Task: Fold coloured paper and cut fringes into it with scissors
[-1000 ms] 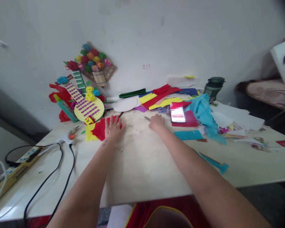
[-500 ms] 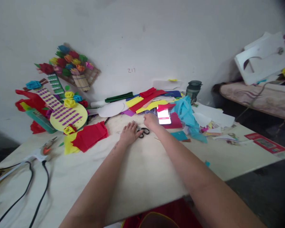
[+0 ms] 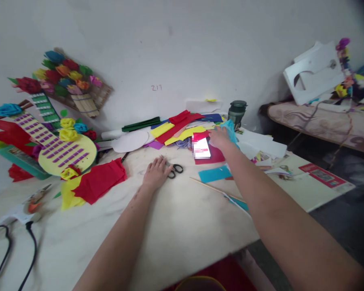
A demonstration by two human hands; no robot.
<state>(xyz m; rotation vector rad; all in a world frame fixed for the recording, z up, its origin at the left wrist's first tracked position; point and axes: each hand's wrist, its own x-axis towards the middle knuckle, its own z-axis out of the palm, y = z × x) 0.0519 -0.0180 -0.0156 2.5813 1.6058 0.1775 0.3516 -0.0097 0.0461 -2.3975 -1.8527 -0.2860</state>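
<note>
One of my hands, the left hand (image 3: 156, 173), lies palm down with its fingers loosely spread on the pale, marbled worktop (image 3: 188, 230). It partly covers the metal scissors with black loop handles (image 3: 178, 168), which stick out on its right. My right hand (image 3: 221, 136) is farther off, at the crumpled sheet of light-blue paper (image 3: 230, 128); I cannot tell whether it grips that sheet. Just left of this hand, a phone with a lit white screen (image 3: 204, 151) lies on a flat dark-pink sheet (image 3: 217, 155), a small bright-red scrap (image 3: 200, 135) at its top edge. Nearer me are a flat blue rectangle (image 3: 214, 173) and a thin wooden stick (image 3: 212, 186). Left of my left hand, layered red paper (image 3: 101, 182) overlaps a thin yellow sheet (image 3: 69, 197).
</note>
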